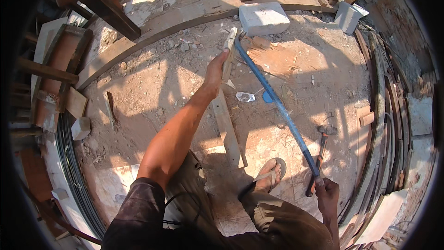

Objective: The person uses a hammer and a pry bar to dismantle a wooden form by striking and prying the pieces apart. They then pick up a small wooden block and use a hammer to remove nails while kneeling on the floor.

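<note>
My left hand (215,74) reaches forward, closed around a rough wooden strip (228,58) with a jagged, pale top end. Below that hand a longer wooden batten (226,127) slopes toward my feet; whether the two are one piece I cannot tell. Low on the right, my right hand (327,193) grips the near end of a long blue pry bar (277,103). The bar slants away to the left, and its bent far tip appears right beside the strip's upper end. Next to the bar lies a hammer (321,150) with an orange and black handle.
A pale block (263,18) sits by a long timber beam (185,18). Planks and strips (393,111) are piled along the right, with black rods (76,176) on the left. Clear crumpled plastic (245,96) and a blue disc (267,96) lie on the dusty ground near my sandalled foot (268,176).
</note>
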A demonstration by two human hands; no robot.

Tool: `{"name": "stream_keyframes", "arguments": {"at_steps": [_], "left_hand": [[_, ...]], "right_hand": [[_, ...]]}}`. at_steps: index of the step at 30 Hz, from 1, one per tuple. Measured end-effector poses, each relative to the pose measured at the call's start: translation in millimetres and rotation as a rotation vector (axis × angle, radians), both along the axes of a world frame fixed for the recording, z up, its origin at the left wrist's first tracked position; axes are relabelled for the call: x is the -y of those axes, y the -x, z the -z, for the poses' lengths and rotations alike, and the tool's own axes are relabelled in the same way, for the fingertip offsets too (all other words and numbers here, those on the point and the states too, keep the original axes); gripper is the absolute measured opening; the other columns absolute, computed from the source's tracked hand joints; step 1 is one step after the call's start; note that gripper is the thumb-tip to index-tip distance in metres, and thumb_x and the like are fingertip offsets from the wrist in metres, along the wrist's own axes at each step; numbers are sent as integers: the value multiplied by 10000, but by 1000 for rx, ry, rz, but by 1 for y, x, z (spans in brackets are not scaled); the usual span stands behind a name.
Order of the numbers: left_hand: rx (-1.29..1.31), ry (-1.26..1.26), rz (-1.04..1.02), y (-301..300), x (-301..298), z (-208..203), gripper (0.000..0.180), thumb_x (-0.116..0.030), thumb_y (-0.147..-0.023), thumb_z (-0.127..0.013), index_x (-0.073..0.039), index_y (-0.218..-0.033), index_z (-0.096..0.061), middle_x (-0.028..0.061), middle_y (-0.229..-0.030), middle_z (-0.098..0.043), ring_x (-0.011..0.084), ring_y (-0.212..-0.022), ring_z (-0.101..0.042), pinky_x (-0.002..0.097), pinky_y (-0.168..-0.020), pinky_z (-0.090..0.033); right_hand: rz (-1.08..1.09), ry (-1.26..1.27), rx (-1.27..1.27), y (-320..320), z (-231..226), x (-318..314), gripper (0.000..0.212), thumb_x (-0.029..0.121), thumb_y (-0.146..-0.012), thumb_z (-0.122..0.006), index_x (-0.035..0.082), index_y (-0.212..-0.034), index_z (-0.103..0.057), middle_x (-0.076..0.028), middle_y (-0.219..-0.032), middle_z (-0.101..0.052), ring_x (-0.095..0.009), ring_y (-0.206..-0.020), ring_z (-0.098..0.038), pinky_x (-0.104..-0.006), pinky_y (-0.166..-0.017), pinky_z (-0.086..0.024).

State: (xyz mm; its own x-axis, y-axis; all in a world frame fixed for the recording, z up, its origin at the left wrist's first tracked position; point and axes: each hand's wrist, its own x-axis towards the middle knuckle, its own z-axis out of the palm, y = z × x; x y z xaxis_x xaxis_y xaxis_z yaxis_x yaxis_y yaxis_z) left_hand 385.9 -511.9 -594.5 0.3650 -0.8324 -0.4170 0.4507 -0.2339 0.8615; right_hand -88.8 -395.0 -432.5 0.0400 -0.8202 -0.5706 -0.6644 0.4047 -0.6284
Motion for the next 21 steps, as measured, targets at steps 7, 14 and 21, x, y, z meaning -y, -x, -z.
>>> {"name": "stream_keyframes", "arguments": {"at_steps": [7, 14, 21], "left_hand": [[102, -228, 319, 135, -12, 78, 739, -663, -1047, -328, -39, -1354, -580, 154, -1278, -673, 242, -1118, -652, 436, -957, -514], [443, -575, 1160, 134, -9, 61, 539, -470, -994, -490, -24, -1209, -704, 202, -1201, -718, 304, -1098, -703, 430, -944, -536], [1254, -209, 94, 42, 50, 14, 468, -398, -966, -562, -46, -1262, -648, 260, -1131, -700, 448, -1076, -652, 547, -927, -514]], "right_hand": [[-183, 437, -875, 20, -135, 3, 344, 326, -872, -802, 20, -788, -669, -121, -518, -510, -299, -478, -488, -432, -512, -390], [-346, 528, -935, 13, -114, 1, 402, 390, -846, -823, 41, -769, -638, -148, -570, -586, -379, -507, -579, -459, -513, -426], [-252, 292, -734, 34, -63, -17, 349, 345, -849, -815, 38, -779, -667, -145, -551, -584, -354, -506, -599, -440, -528, -457]]}}
